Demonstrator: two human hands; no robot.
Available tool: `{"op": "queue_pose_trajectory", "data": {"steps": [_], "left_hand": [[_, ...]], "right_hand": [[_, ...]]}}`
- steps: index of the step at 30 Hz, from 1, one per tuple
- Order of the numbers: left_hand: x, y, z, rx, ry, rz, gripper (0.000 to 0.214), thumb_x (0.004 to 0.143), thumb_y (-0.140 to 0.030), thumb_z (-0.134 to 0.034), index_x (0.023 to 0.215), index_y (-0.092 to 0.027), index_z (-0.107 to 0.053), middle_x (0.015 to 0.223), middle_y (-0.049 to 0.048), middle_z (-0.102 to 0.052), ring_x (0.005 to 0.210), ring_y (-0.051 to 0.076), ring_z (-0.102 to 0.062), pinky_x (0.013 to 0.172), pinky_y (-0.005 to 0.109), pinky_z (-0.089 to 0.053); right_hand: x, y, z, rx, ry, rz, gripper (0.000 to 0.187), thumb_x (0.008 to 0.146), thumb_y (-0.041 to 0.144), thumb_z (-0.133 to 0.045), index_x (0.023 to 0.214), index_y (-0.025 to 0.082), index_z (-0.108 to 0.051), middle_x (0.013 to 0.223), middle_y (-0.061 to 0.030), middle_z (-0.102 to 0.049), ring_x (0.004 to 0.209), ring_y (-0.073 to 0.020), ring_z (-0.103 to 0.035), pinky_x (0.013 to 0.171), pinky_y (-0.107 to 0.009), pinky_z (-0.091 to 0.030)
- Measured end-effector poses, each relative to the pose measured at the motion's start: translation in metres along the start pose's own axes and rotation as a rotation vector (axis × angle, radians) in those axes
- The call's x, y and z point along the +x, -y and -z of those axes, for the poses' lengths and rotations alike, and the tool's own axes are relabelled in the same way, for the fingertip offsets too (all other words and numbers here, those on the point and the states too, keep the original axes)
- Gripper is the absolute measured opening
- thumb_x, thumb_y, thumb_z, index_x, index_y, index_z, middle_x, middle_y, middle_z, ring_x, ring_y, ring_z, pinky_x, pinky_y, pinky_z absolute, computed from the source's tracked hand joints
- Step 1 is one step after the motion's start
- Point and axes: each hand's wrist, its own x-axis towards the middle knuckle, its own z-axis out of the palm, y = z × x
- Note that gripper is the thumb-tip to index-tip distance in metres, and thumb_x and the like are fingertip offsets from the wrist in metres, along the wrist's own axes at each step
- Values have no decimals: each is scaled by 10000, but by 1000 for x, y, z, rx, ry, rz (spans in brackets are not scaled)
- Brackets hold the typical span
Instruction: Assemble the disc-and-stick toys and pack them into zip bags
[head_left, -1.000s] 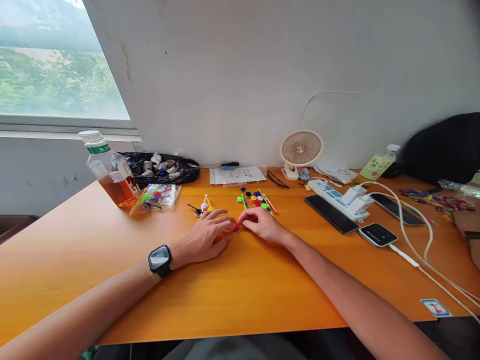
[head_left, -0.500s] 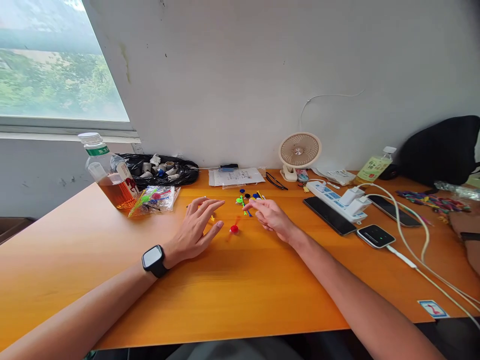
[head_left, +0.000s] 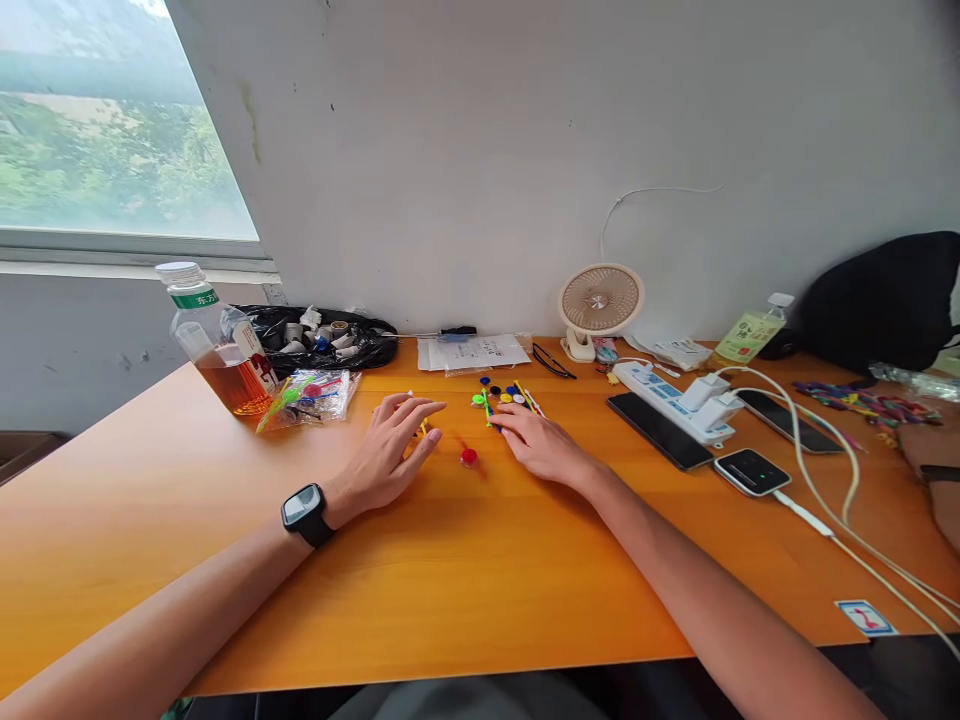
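Between my hands a small red spinning top stands on the wooden table, with an orange blur around it as if it turns. My left hand, wearing a black watch, rests to its left, fingers spread, holding nothing. Some yellow piece shows by its fingers, partly hidden. To the right of the top, my right hand lies palm down with its fingers stretched out. Its fingertips are at a pile of small discs and sticks, among them a green stick and a white disc.
A tea bottle and a plastic bag of coloured parts stand at left, before a black bag. Papers and a small fan are at the back. At right are a phone, a power strip and cables.
My right hand has gone from pointing fingers above the top to lying flat by the pile. The orange blur about the red top has shifted. My left hand has barely moved.
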Motion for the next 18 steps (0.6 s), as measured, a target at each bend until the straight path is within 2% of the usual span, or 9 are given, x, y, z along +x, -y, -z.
{"op": "queue_pose_trajectory", "data": {"steps": [3, 5, 9, 12, 18], "left_hand": [[0, 1, 0, -9, 9, 10, 409, 1130, -384, -412, 1514, -293, -518, 1403, 72, -636, 1393, 305, -431, 1192, 524, -407], [0, 1, 0, -14, 19, 14, 406, 1133, -393, -404, 1506, -287, -525, 1396, 76, -639, 1380, 308, -437, 1192, 532, -402], [0, 2, 0, -28, 30, 16, 399, 1135, -396, -398, 1486, -271, -541, 1365, 81, -652, 1360, 307, -450, 1195, 536, -398], [0, 2, 0, -33, 28, 16, 395, 1132, -396, -404, 1478, -277, -552, 1351, 81, -662, 1349, 308, -467, 1184, 531, -411], [1, 0, 1, -36, 36, 16, 383, 1130, -394, -412, 1456, -276, -573, 1341, 78, -670, 1327, 297, -493, 1184, 519, -418]], "right_hand": [[3, -1, -3, -2, -8, 26, 464, 1065, 216, -416, 1475, 228, -634, 1598, -73, -558, 1480, -254, -522, 1242, -445, -402], [5, 0, -4, -12, -16, 41, 447, 1064, 216, -429, 1455, 233, -644, 1566, -72, -593, 1453, -254, -548, 1216, -436, -425], [7, 2, -3, -23, -70, 35, 295, 1040, 202, -496, 1172, 233, -759, 1296, -78, -749, 1178, -251, -698, 988, -377, -537], [8, 1, -2, -16, -119, 28, 235, 1012, 157, -536, 1019, 228, -760, 1112, -68, -765, 1028, -232, -707, 884, -340, -528], [9, -7, -3, -37, -131, 16, 273, 993, 115, -548, 1124, 235, -755, 1160, -71, -748, 1054, -235, -694, 869, -326, -510]]}}
